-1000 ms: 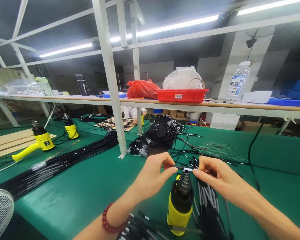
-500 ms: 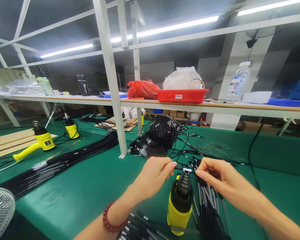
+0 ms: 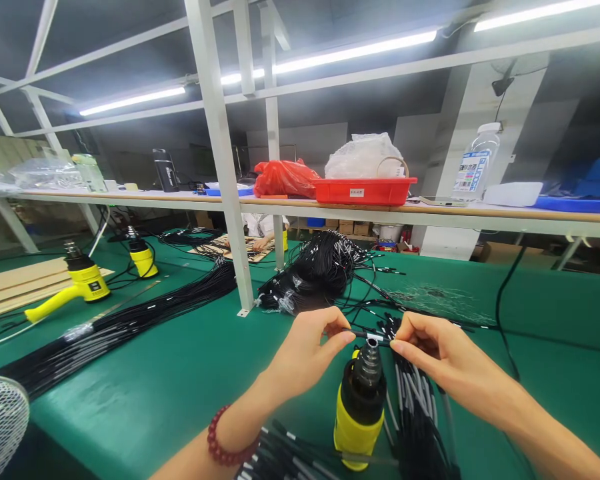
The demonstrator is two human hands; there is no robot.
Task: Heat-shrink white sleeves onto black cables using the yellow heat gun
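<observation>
My left hand (image 3: 305, 350) pinches one end of a short stretch of thin black cable (image 3: 361, 333) between thumb and fingertips. The other end is pinched by my right hand (image 3: 437, 347). A white sleeve or label (image 3: 375, 337) sits on the cable between the two hands. Just below it points the metal nozzle of a yellow and black heat gun (image 3: 360, 417), which stands upright on the bench. Beside the heat gun, under my right hand, lies a bundle of black cables with grey sleeves (image 3: 417, 407). More black cables with white marks (image 3: 290, 457) lie near my left forearm.
A heap of black cables (image 3: 313, 273) lies behind my hands on the green bench (image 3: 180, 373). A long cable bundle (image 3: 130, 330) stretches to the left. Two other heat guns (image 3: 91, 283) stand there. A white post (image 3: 225, 167) carries a shelf with a red tray (image 3: 363, 192).
My left thumb and forefinger have shifted their hold on the cable, with a wider gap showing between them. The cable's white part has turned slightly. My right hand stays nearly still.
</observation>
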